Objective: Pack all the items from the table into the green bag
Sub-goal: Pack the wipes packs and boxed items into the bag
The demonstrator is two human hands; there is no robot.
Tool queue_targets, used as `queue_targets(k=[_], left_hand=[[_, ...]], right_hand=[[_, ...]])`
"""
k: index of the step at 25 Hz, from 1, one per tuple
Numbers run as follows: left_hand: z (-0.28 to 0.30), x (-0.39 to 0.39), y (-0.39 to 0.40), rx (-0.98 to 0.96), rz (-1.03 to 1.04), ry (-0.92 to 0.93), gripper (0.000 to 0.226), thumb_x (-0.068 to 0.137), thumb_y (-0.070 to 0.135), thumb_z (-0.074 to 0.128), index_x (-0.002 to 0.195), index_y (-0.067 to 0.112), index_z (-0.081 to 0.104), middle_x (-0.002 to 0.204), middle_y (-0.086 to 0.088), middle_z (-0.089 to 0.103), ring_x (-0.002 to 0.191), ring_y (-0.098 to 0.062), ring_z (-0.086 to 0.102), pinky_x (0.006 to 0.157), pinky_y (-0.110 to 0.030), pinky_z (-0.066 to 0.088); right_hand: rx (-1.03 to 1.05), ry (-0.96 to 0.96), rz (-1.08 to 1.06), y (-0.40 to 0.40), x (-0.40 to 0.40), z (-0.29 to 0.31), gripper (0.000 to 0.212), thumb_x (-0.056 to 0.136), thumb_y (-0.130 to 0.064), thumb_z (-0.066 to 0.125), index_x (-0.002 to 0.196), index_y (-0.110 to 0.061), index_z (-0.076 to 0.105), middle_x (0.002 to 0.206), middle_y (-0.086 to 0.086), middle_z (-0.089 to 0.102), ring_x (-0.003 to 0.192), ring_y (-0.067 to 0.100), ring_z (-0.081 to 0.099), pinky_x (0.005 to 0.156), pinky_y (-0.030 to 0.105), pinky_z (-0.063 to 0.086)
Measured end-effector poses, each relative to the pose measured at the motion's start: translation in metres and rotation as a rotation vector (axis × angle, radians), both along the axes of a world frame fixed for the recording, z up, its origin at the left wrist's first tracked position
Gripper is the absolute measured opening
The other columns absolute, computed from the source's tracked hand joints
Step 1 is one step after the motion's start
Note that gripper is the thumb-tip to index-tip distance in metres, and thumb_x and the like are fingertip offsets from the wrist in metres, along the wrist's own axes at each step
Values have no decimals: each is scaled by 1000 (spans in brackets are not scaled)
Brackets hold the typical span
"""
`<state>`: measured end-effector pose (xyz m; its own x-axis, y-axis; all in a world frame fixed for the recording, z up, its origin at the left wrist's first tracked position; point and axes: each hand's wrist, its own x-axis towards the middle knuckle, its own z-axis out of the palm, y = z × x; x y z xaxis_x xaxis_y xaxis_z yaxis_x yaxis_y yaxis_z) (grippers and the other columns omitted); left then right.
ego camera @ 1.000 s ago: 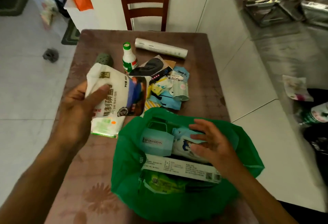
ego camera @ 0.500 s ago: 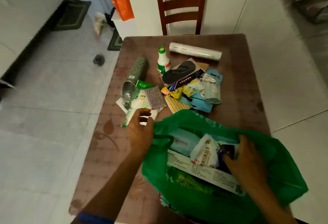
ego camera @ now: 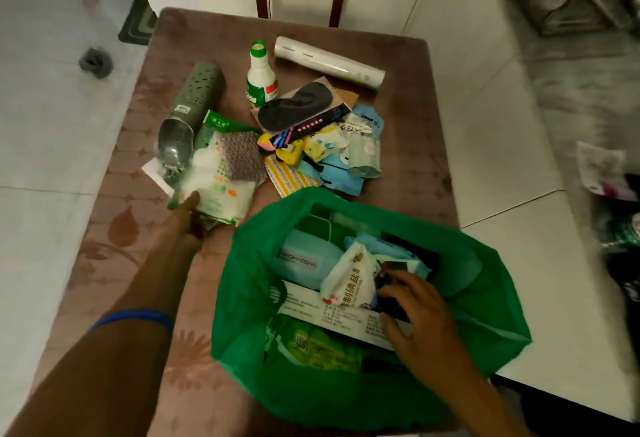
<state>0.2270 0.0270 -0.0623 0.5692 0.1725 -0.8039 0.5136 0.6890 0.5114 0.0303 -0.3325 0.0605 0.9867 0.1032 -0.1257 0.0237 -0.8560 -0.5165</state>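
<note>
The white salt packet (ego camera: 349, 280), a second ago in the left hand above the desk, now sits inside the green bag (ego camera: 485, 301) at the desk's (ego camera: 114, 263) near edge, the right hand (ego camera: 420, 318) curled on its dark end. The left hand (ego camera: 185, 225) already pinches a white-and-green pack (ego camera: 218, 183) near the left edge, while a dozen-odd items await packing.

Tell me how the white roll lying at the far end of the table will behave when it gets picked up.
The white roll lies on its side, so a nudge would probably send it rolling. It looks smooth and shiny, so it may slip in the fingers. It seems to keep a straight tube shape, so it is likely fairly stiff.
</note>
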Motion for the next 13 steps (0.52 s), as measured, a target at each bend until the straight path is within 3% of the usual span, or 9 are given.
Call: queue_targets(k=[1, 3, 6, 8, 11, 13], left_hand=[[8, 2, -6, 35, 22, -4, 43, 94, 22, 55, 135, 13, 47, 136, -9, 55, 116, -22, 57, 91, -39, 51], [36, -3, -13, 240, 61, -61, 34, 94, 21, 56, 127, 15, 50, 132, -9, 58, 108, -20, 60, 82, -35, 53], [108, -35, -6, 332, 173, -369, 28, 95, 18, 53, 123, 18, 56, 124, -5, 64, 113, -24, 61, 87, -41, 54], [160, -68, 8, 325, 99, -568, 35, 95, 20, 51, 130, 17, 53, 130, -7, 61, 122, -27, 55, 97, -49, 47], [231, -116, 13, 433, -108, -698, 47, 95, 31, 52, 136, 10, 46, 138, -18, 52, 125, -37, 51, 95, -60, 45], [241, -137, -10, 442, -212, -619, 29, 97, 26, 48, 121, 20, 60, 119, -13, 67, 107, -32, 65, 80, -53, 56]], right_hand=[[18, -2, -6, -1, -2, 2, 26, 81, -26, 66, 106, -26, 61, 130, -5, 51, 116, 15, 47, 95, 34, 44], [54, -24, -22, -2, -3, 11, 24, 82, -22, 68, 105, -27, 61, 126, -12, 49, 113, 10, 45, 93, 31, 45], [170, -18, -70, 1, 5, 35, 38, 84, -17, 69, 115, -34, 55, 124, -18, 50, 114, 1, 46, 92, 18, 46], [328, 11, -162, 5, 16, 56, 52, 85, -17, 69, 127, -38, 46, 126, -13, 52, 112, -8, 50, 81, 7, 46], [516, -57, -210, 15, 32, 104, 66, 83, -20, 70, 137, -38, 36, 125, -25, 51, 107, -14, 53, 72, 12, 53], [484, -272, -94, 21, 35, 136, 66, 84, -23, 68, 139, -31, 33, 129, -31, 45, 116, -7, 53, 85, 20, 53]])
